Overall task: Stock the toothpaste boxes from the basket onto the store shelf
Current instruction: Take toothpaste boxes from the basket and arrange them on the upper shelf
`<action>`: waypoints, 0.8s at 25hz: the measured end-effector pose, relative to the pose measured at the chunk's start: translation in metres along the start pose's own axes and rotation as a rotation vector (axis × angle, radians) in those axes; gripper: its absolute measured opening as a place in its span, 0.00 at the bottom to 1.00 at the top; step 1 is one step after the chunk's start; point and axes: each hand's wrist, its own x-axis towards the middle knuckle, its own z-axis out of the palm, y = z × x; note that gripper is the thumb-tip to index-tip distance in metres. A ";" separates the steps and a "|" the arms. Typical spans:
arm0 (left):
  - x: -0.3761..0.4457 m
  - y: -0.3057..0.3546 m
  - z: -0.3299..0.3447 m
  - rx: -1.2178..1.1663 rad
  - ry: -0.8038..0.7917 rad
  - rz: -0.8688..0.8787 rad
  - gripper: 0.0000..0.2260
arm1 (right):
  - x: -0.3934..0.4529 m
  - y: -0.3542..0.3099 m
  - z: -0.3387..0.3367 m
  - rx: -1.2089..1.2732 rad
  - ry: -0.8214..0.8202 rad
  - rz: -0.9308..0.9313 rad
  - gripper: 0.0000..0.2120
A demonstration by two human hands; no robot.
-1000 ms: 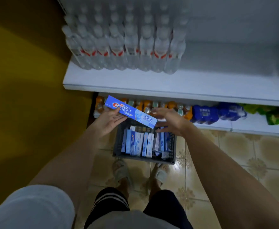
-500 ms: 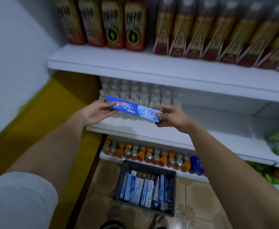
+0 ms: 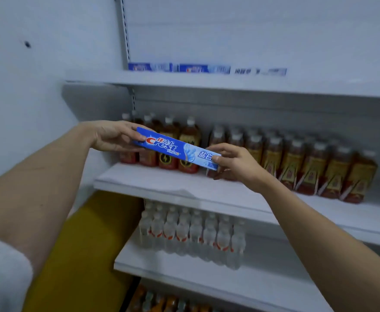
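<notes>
A blue Crest toothpaste box [image 3: 175, 149] is held level in front of the drinks shelf. My left hand [image 3: 113, 138] grips its left end, thumb on top. My right hand [image 3: 234, 162] pinches its right end. On the top shelf [image 3: 207, 83], several toothpaste boxes [image 3: 180, 68] lie in a row against the back. The basket is out of view.
Brown drink bottles [image 3: 297, 163] fill the second shelf [image 3: 184, 188]. Clear water bottles [image 3: 191, 233] stand on the shelf below, orange-capped bottles [image 3: 162, 302] at the bottom. A white wall [image 3: 27, 86] lies to the left, with a yellow surface [image 3: 83, 255] lower down.
Both hands have lifted the box from above the basket up past the water shelf to the drinks shelf. My view has tilted up, and the basket has left the frame.
</notes>
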 end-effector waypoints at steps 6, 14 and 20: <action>-0.024 0.097 -0.010 0.024 0.101 0.244 0.36 | 0.023 -0.106 -0.024 -0.127 0.105 -0.275 0.10; -0.013 0.152 -0.008 0.014 0.328 0.407 0.20 | 0.075 -0.181 -0.048 -0.464 0.128 -0.377 0.11; 0.042 0.167 -0.016 0.056 0.402 0.498 0.18 | 0.144 -0.200 -0.062 -0.850 0.178 -0.300 0.17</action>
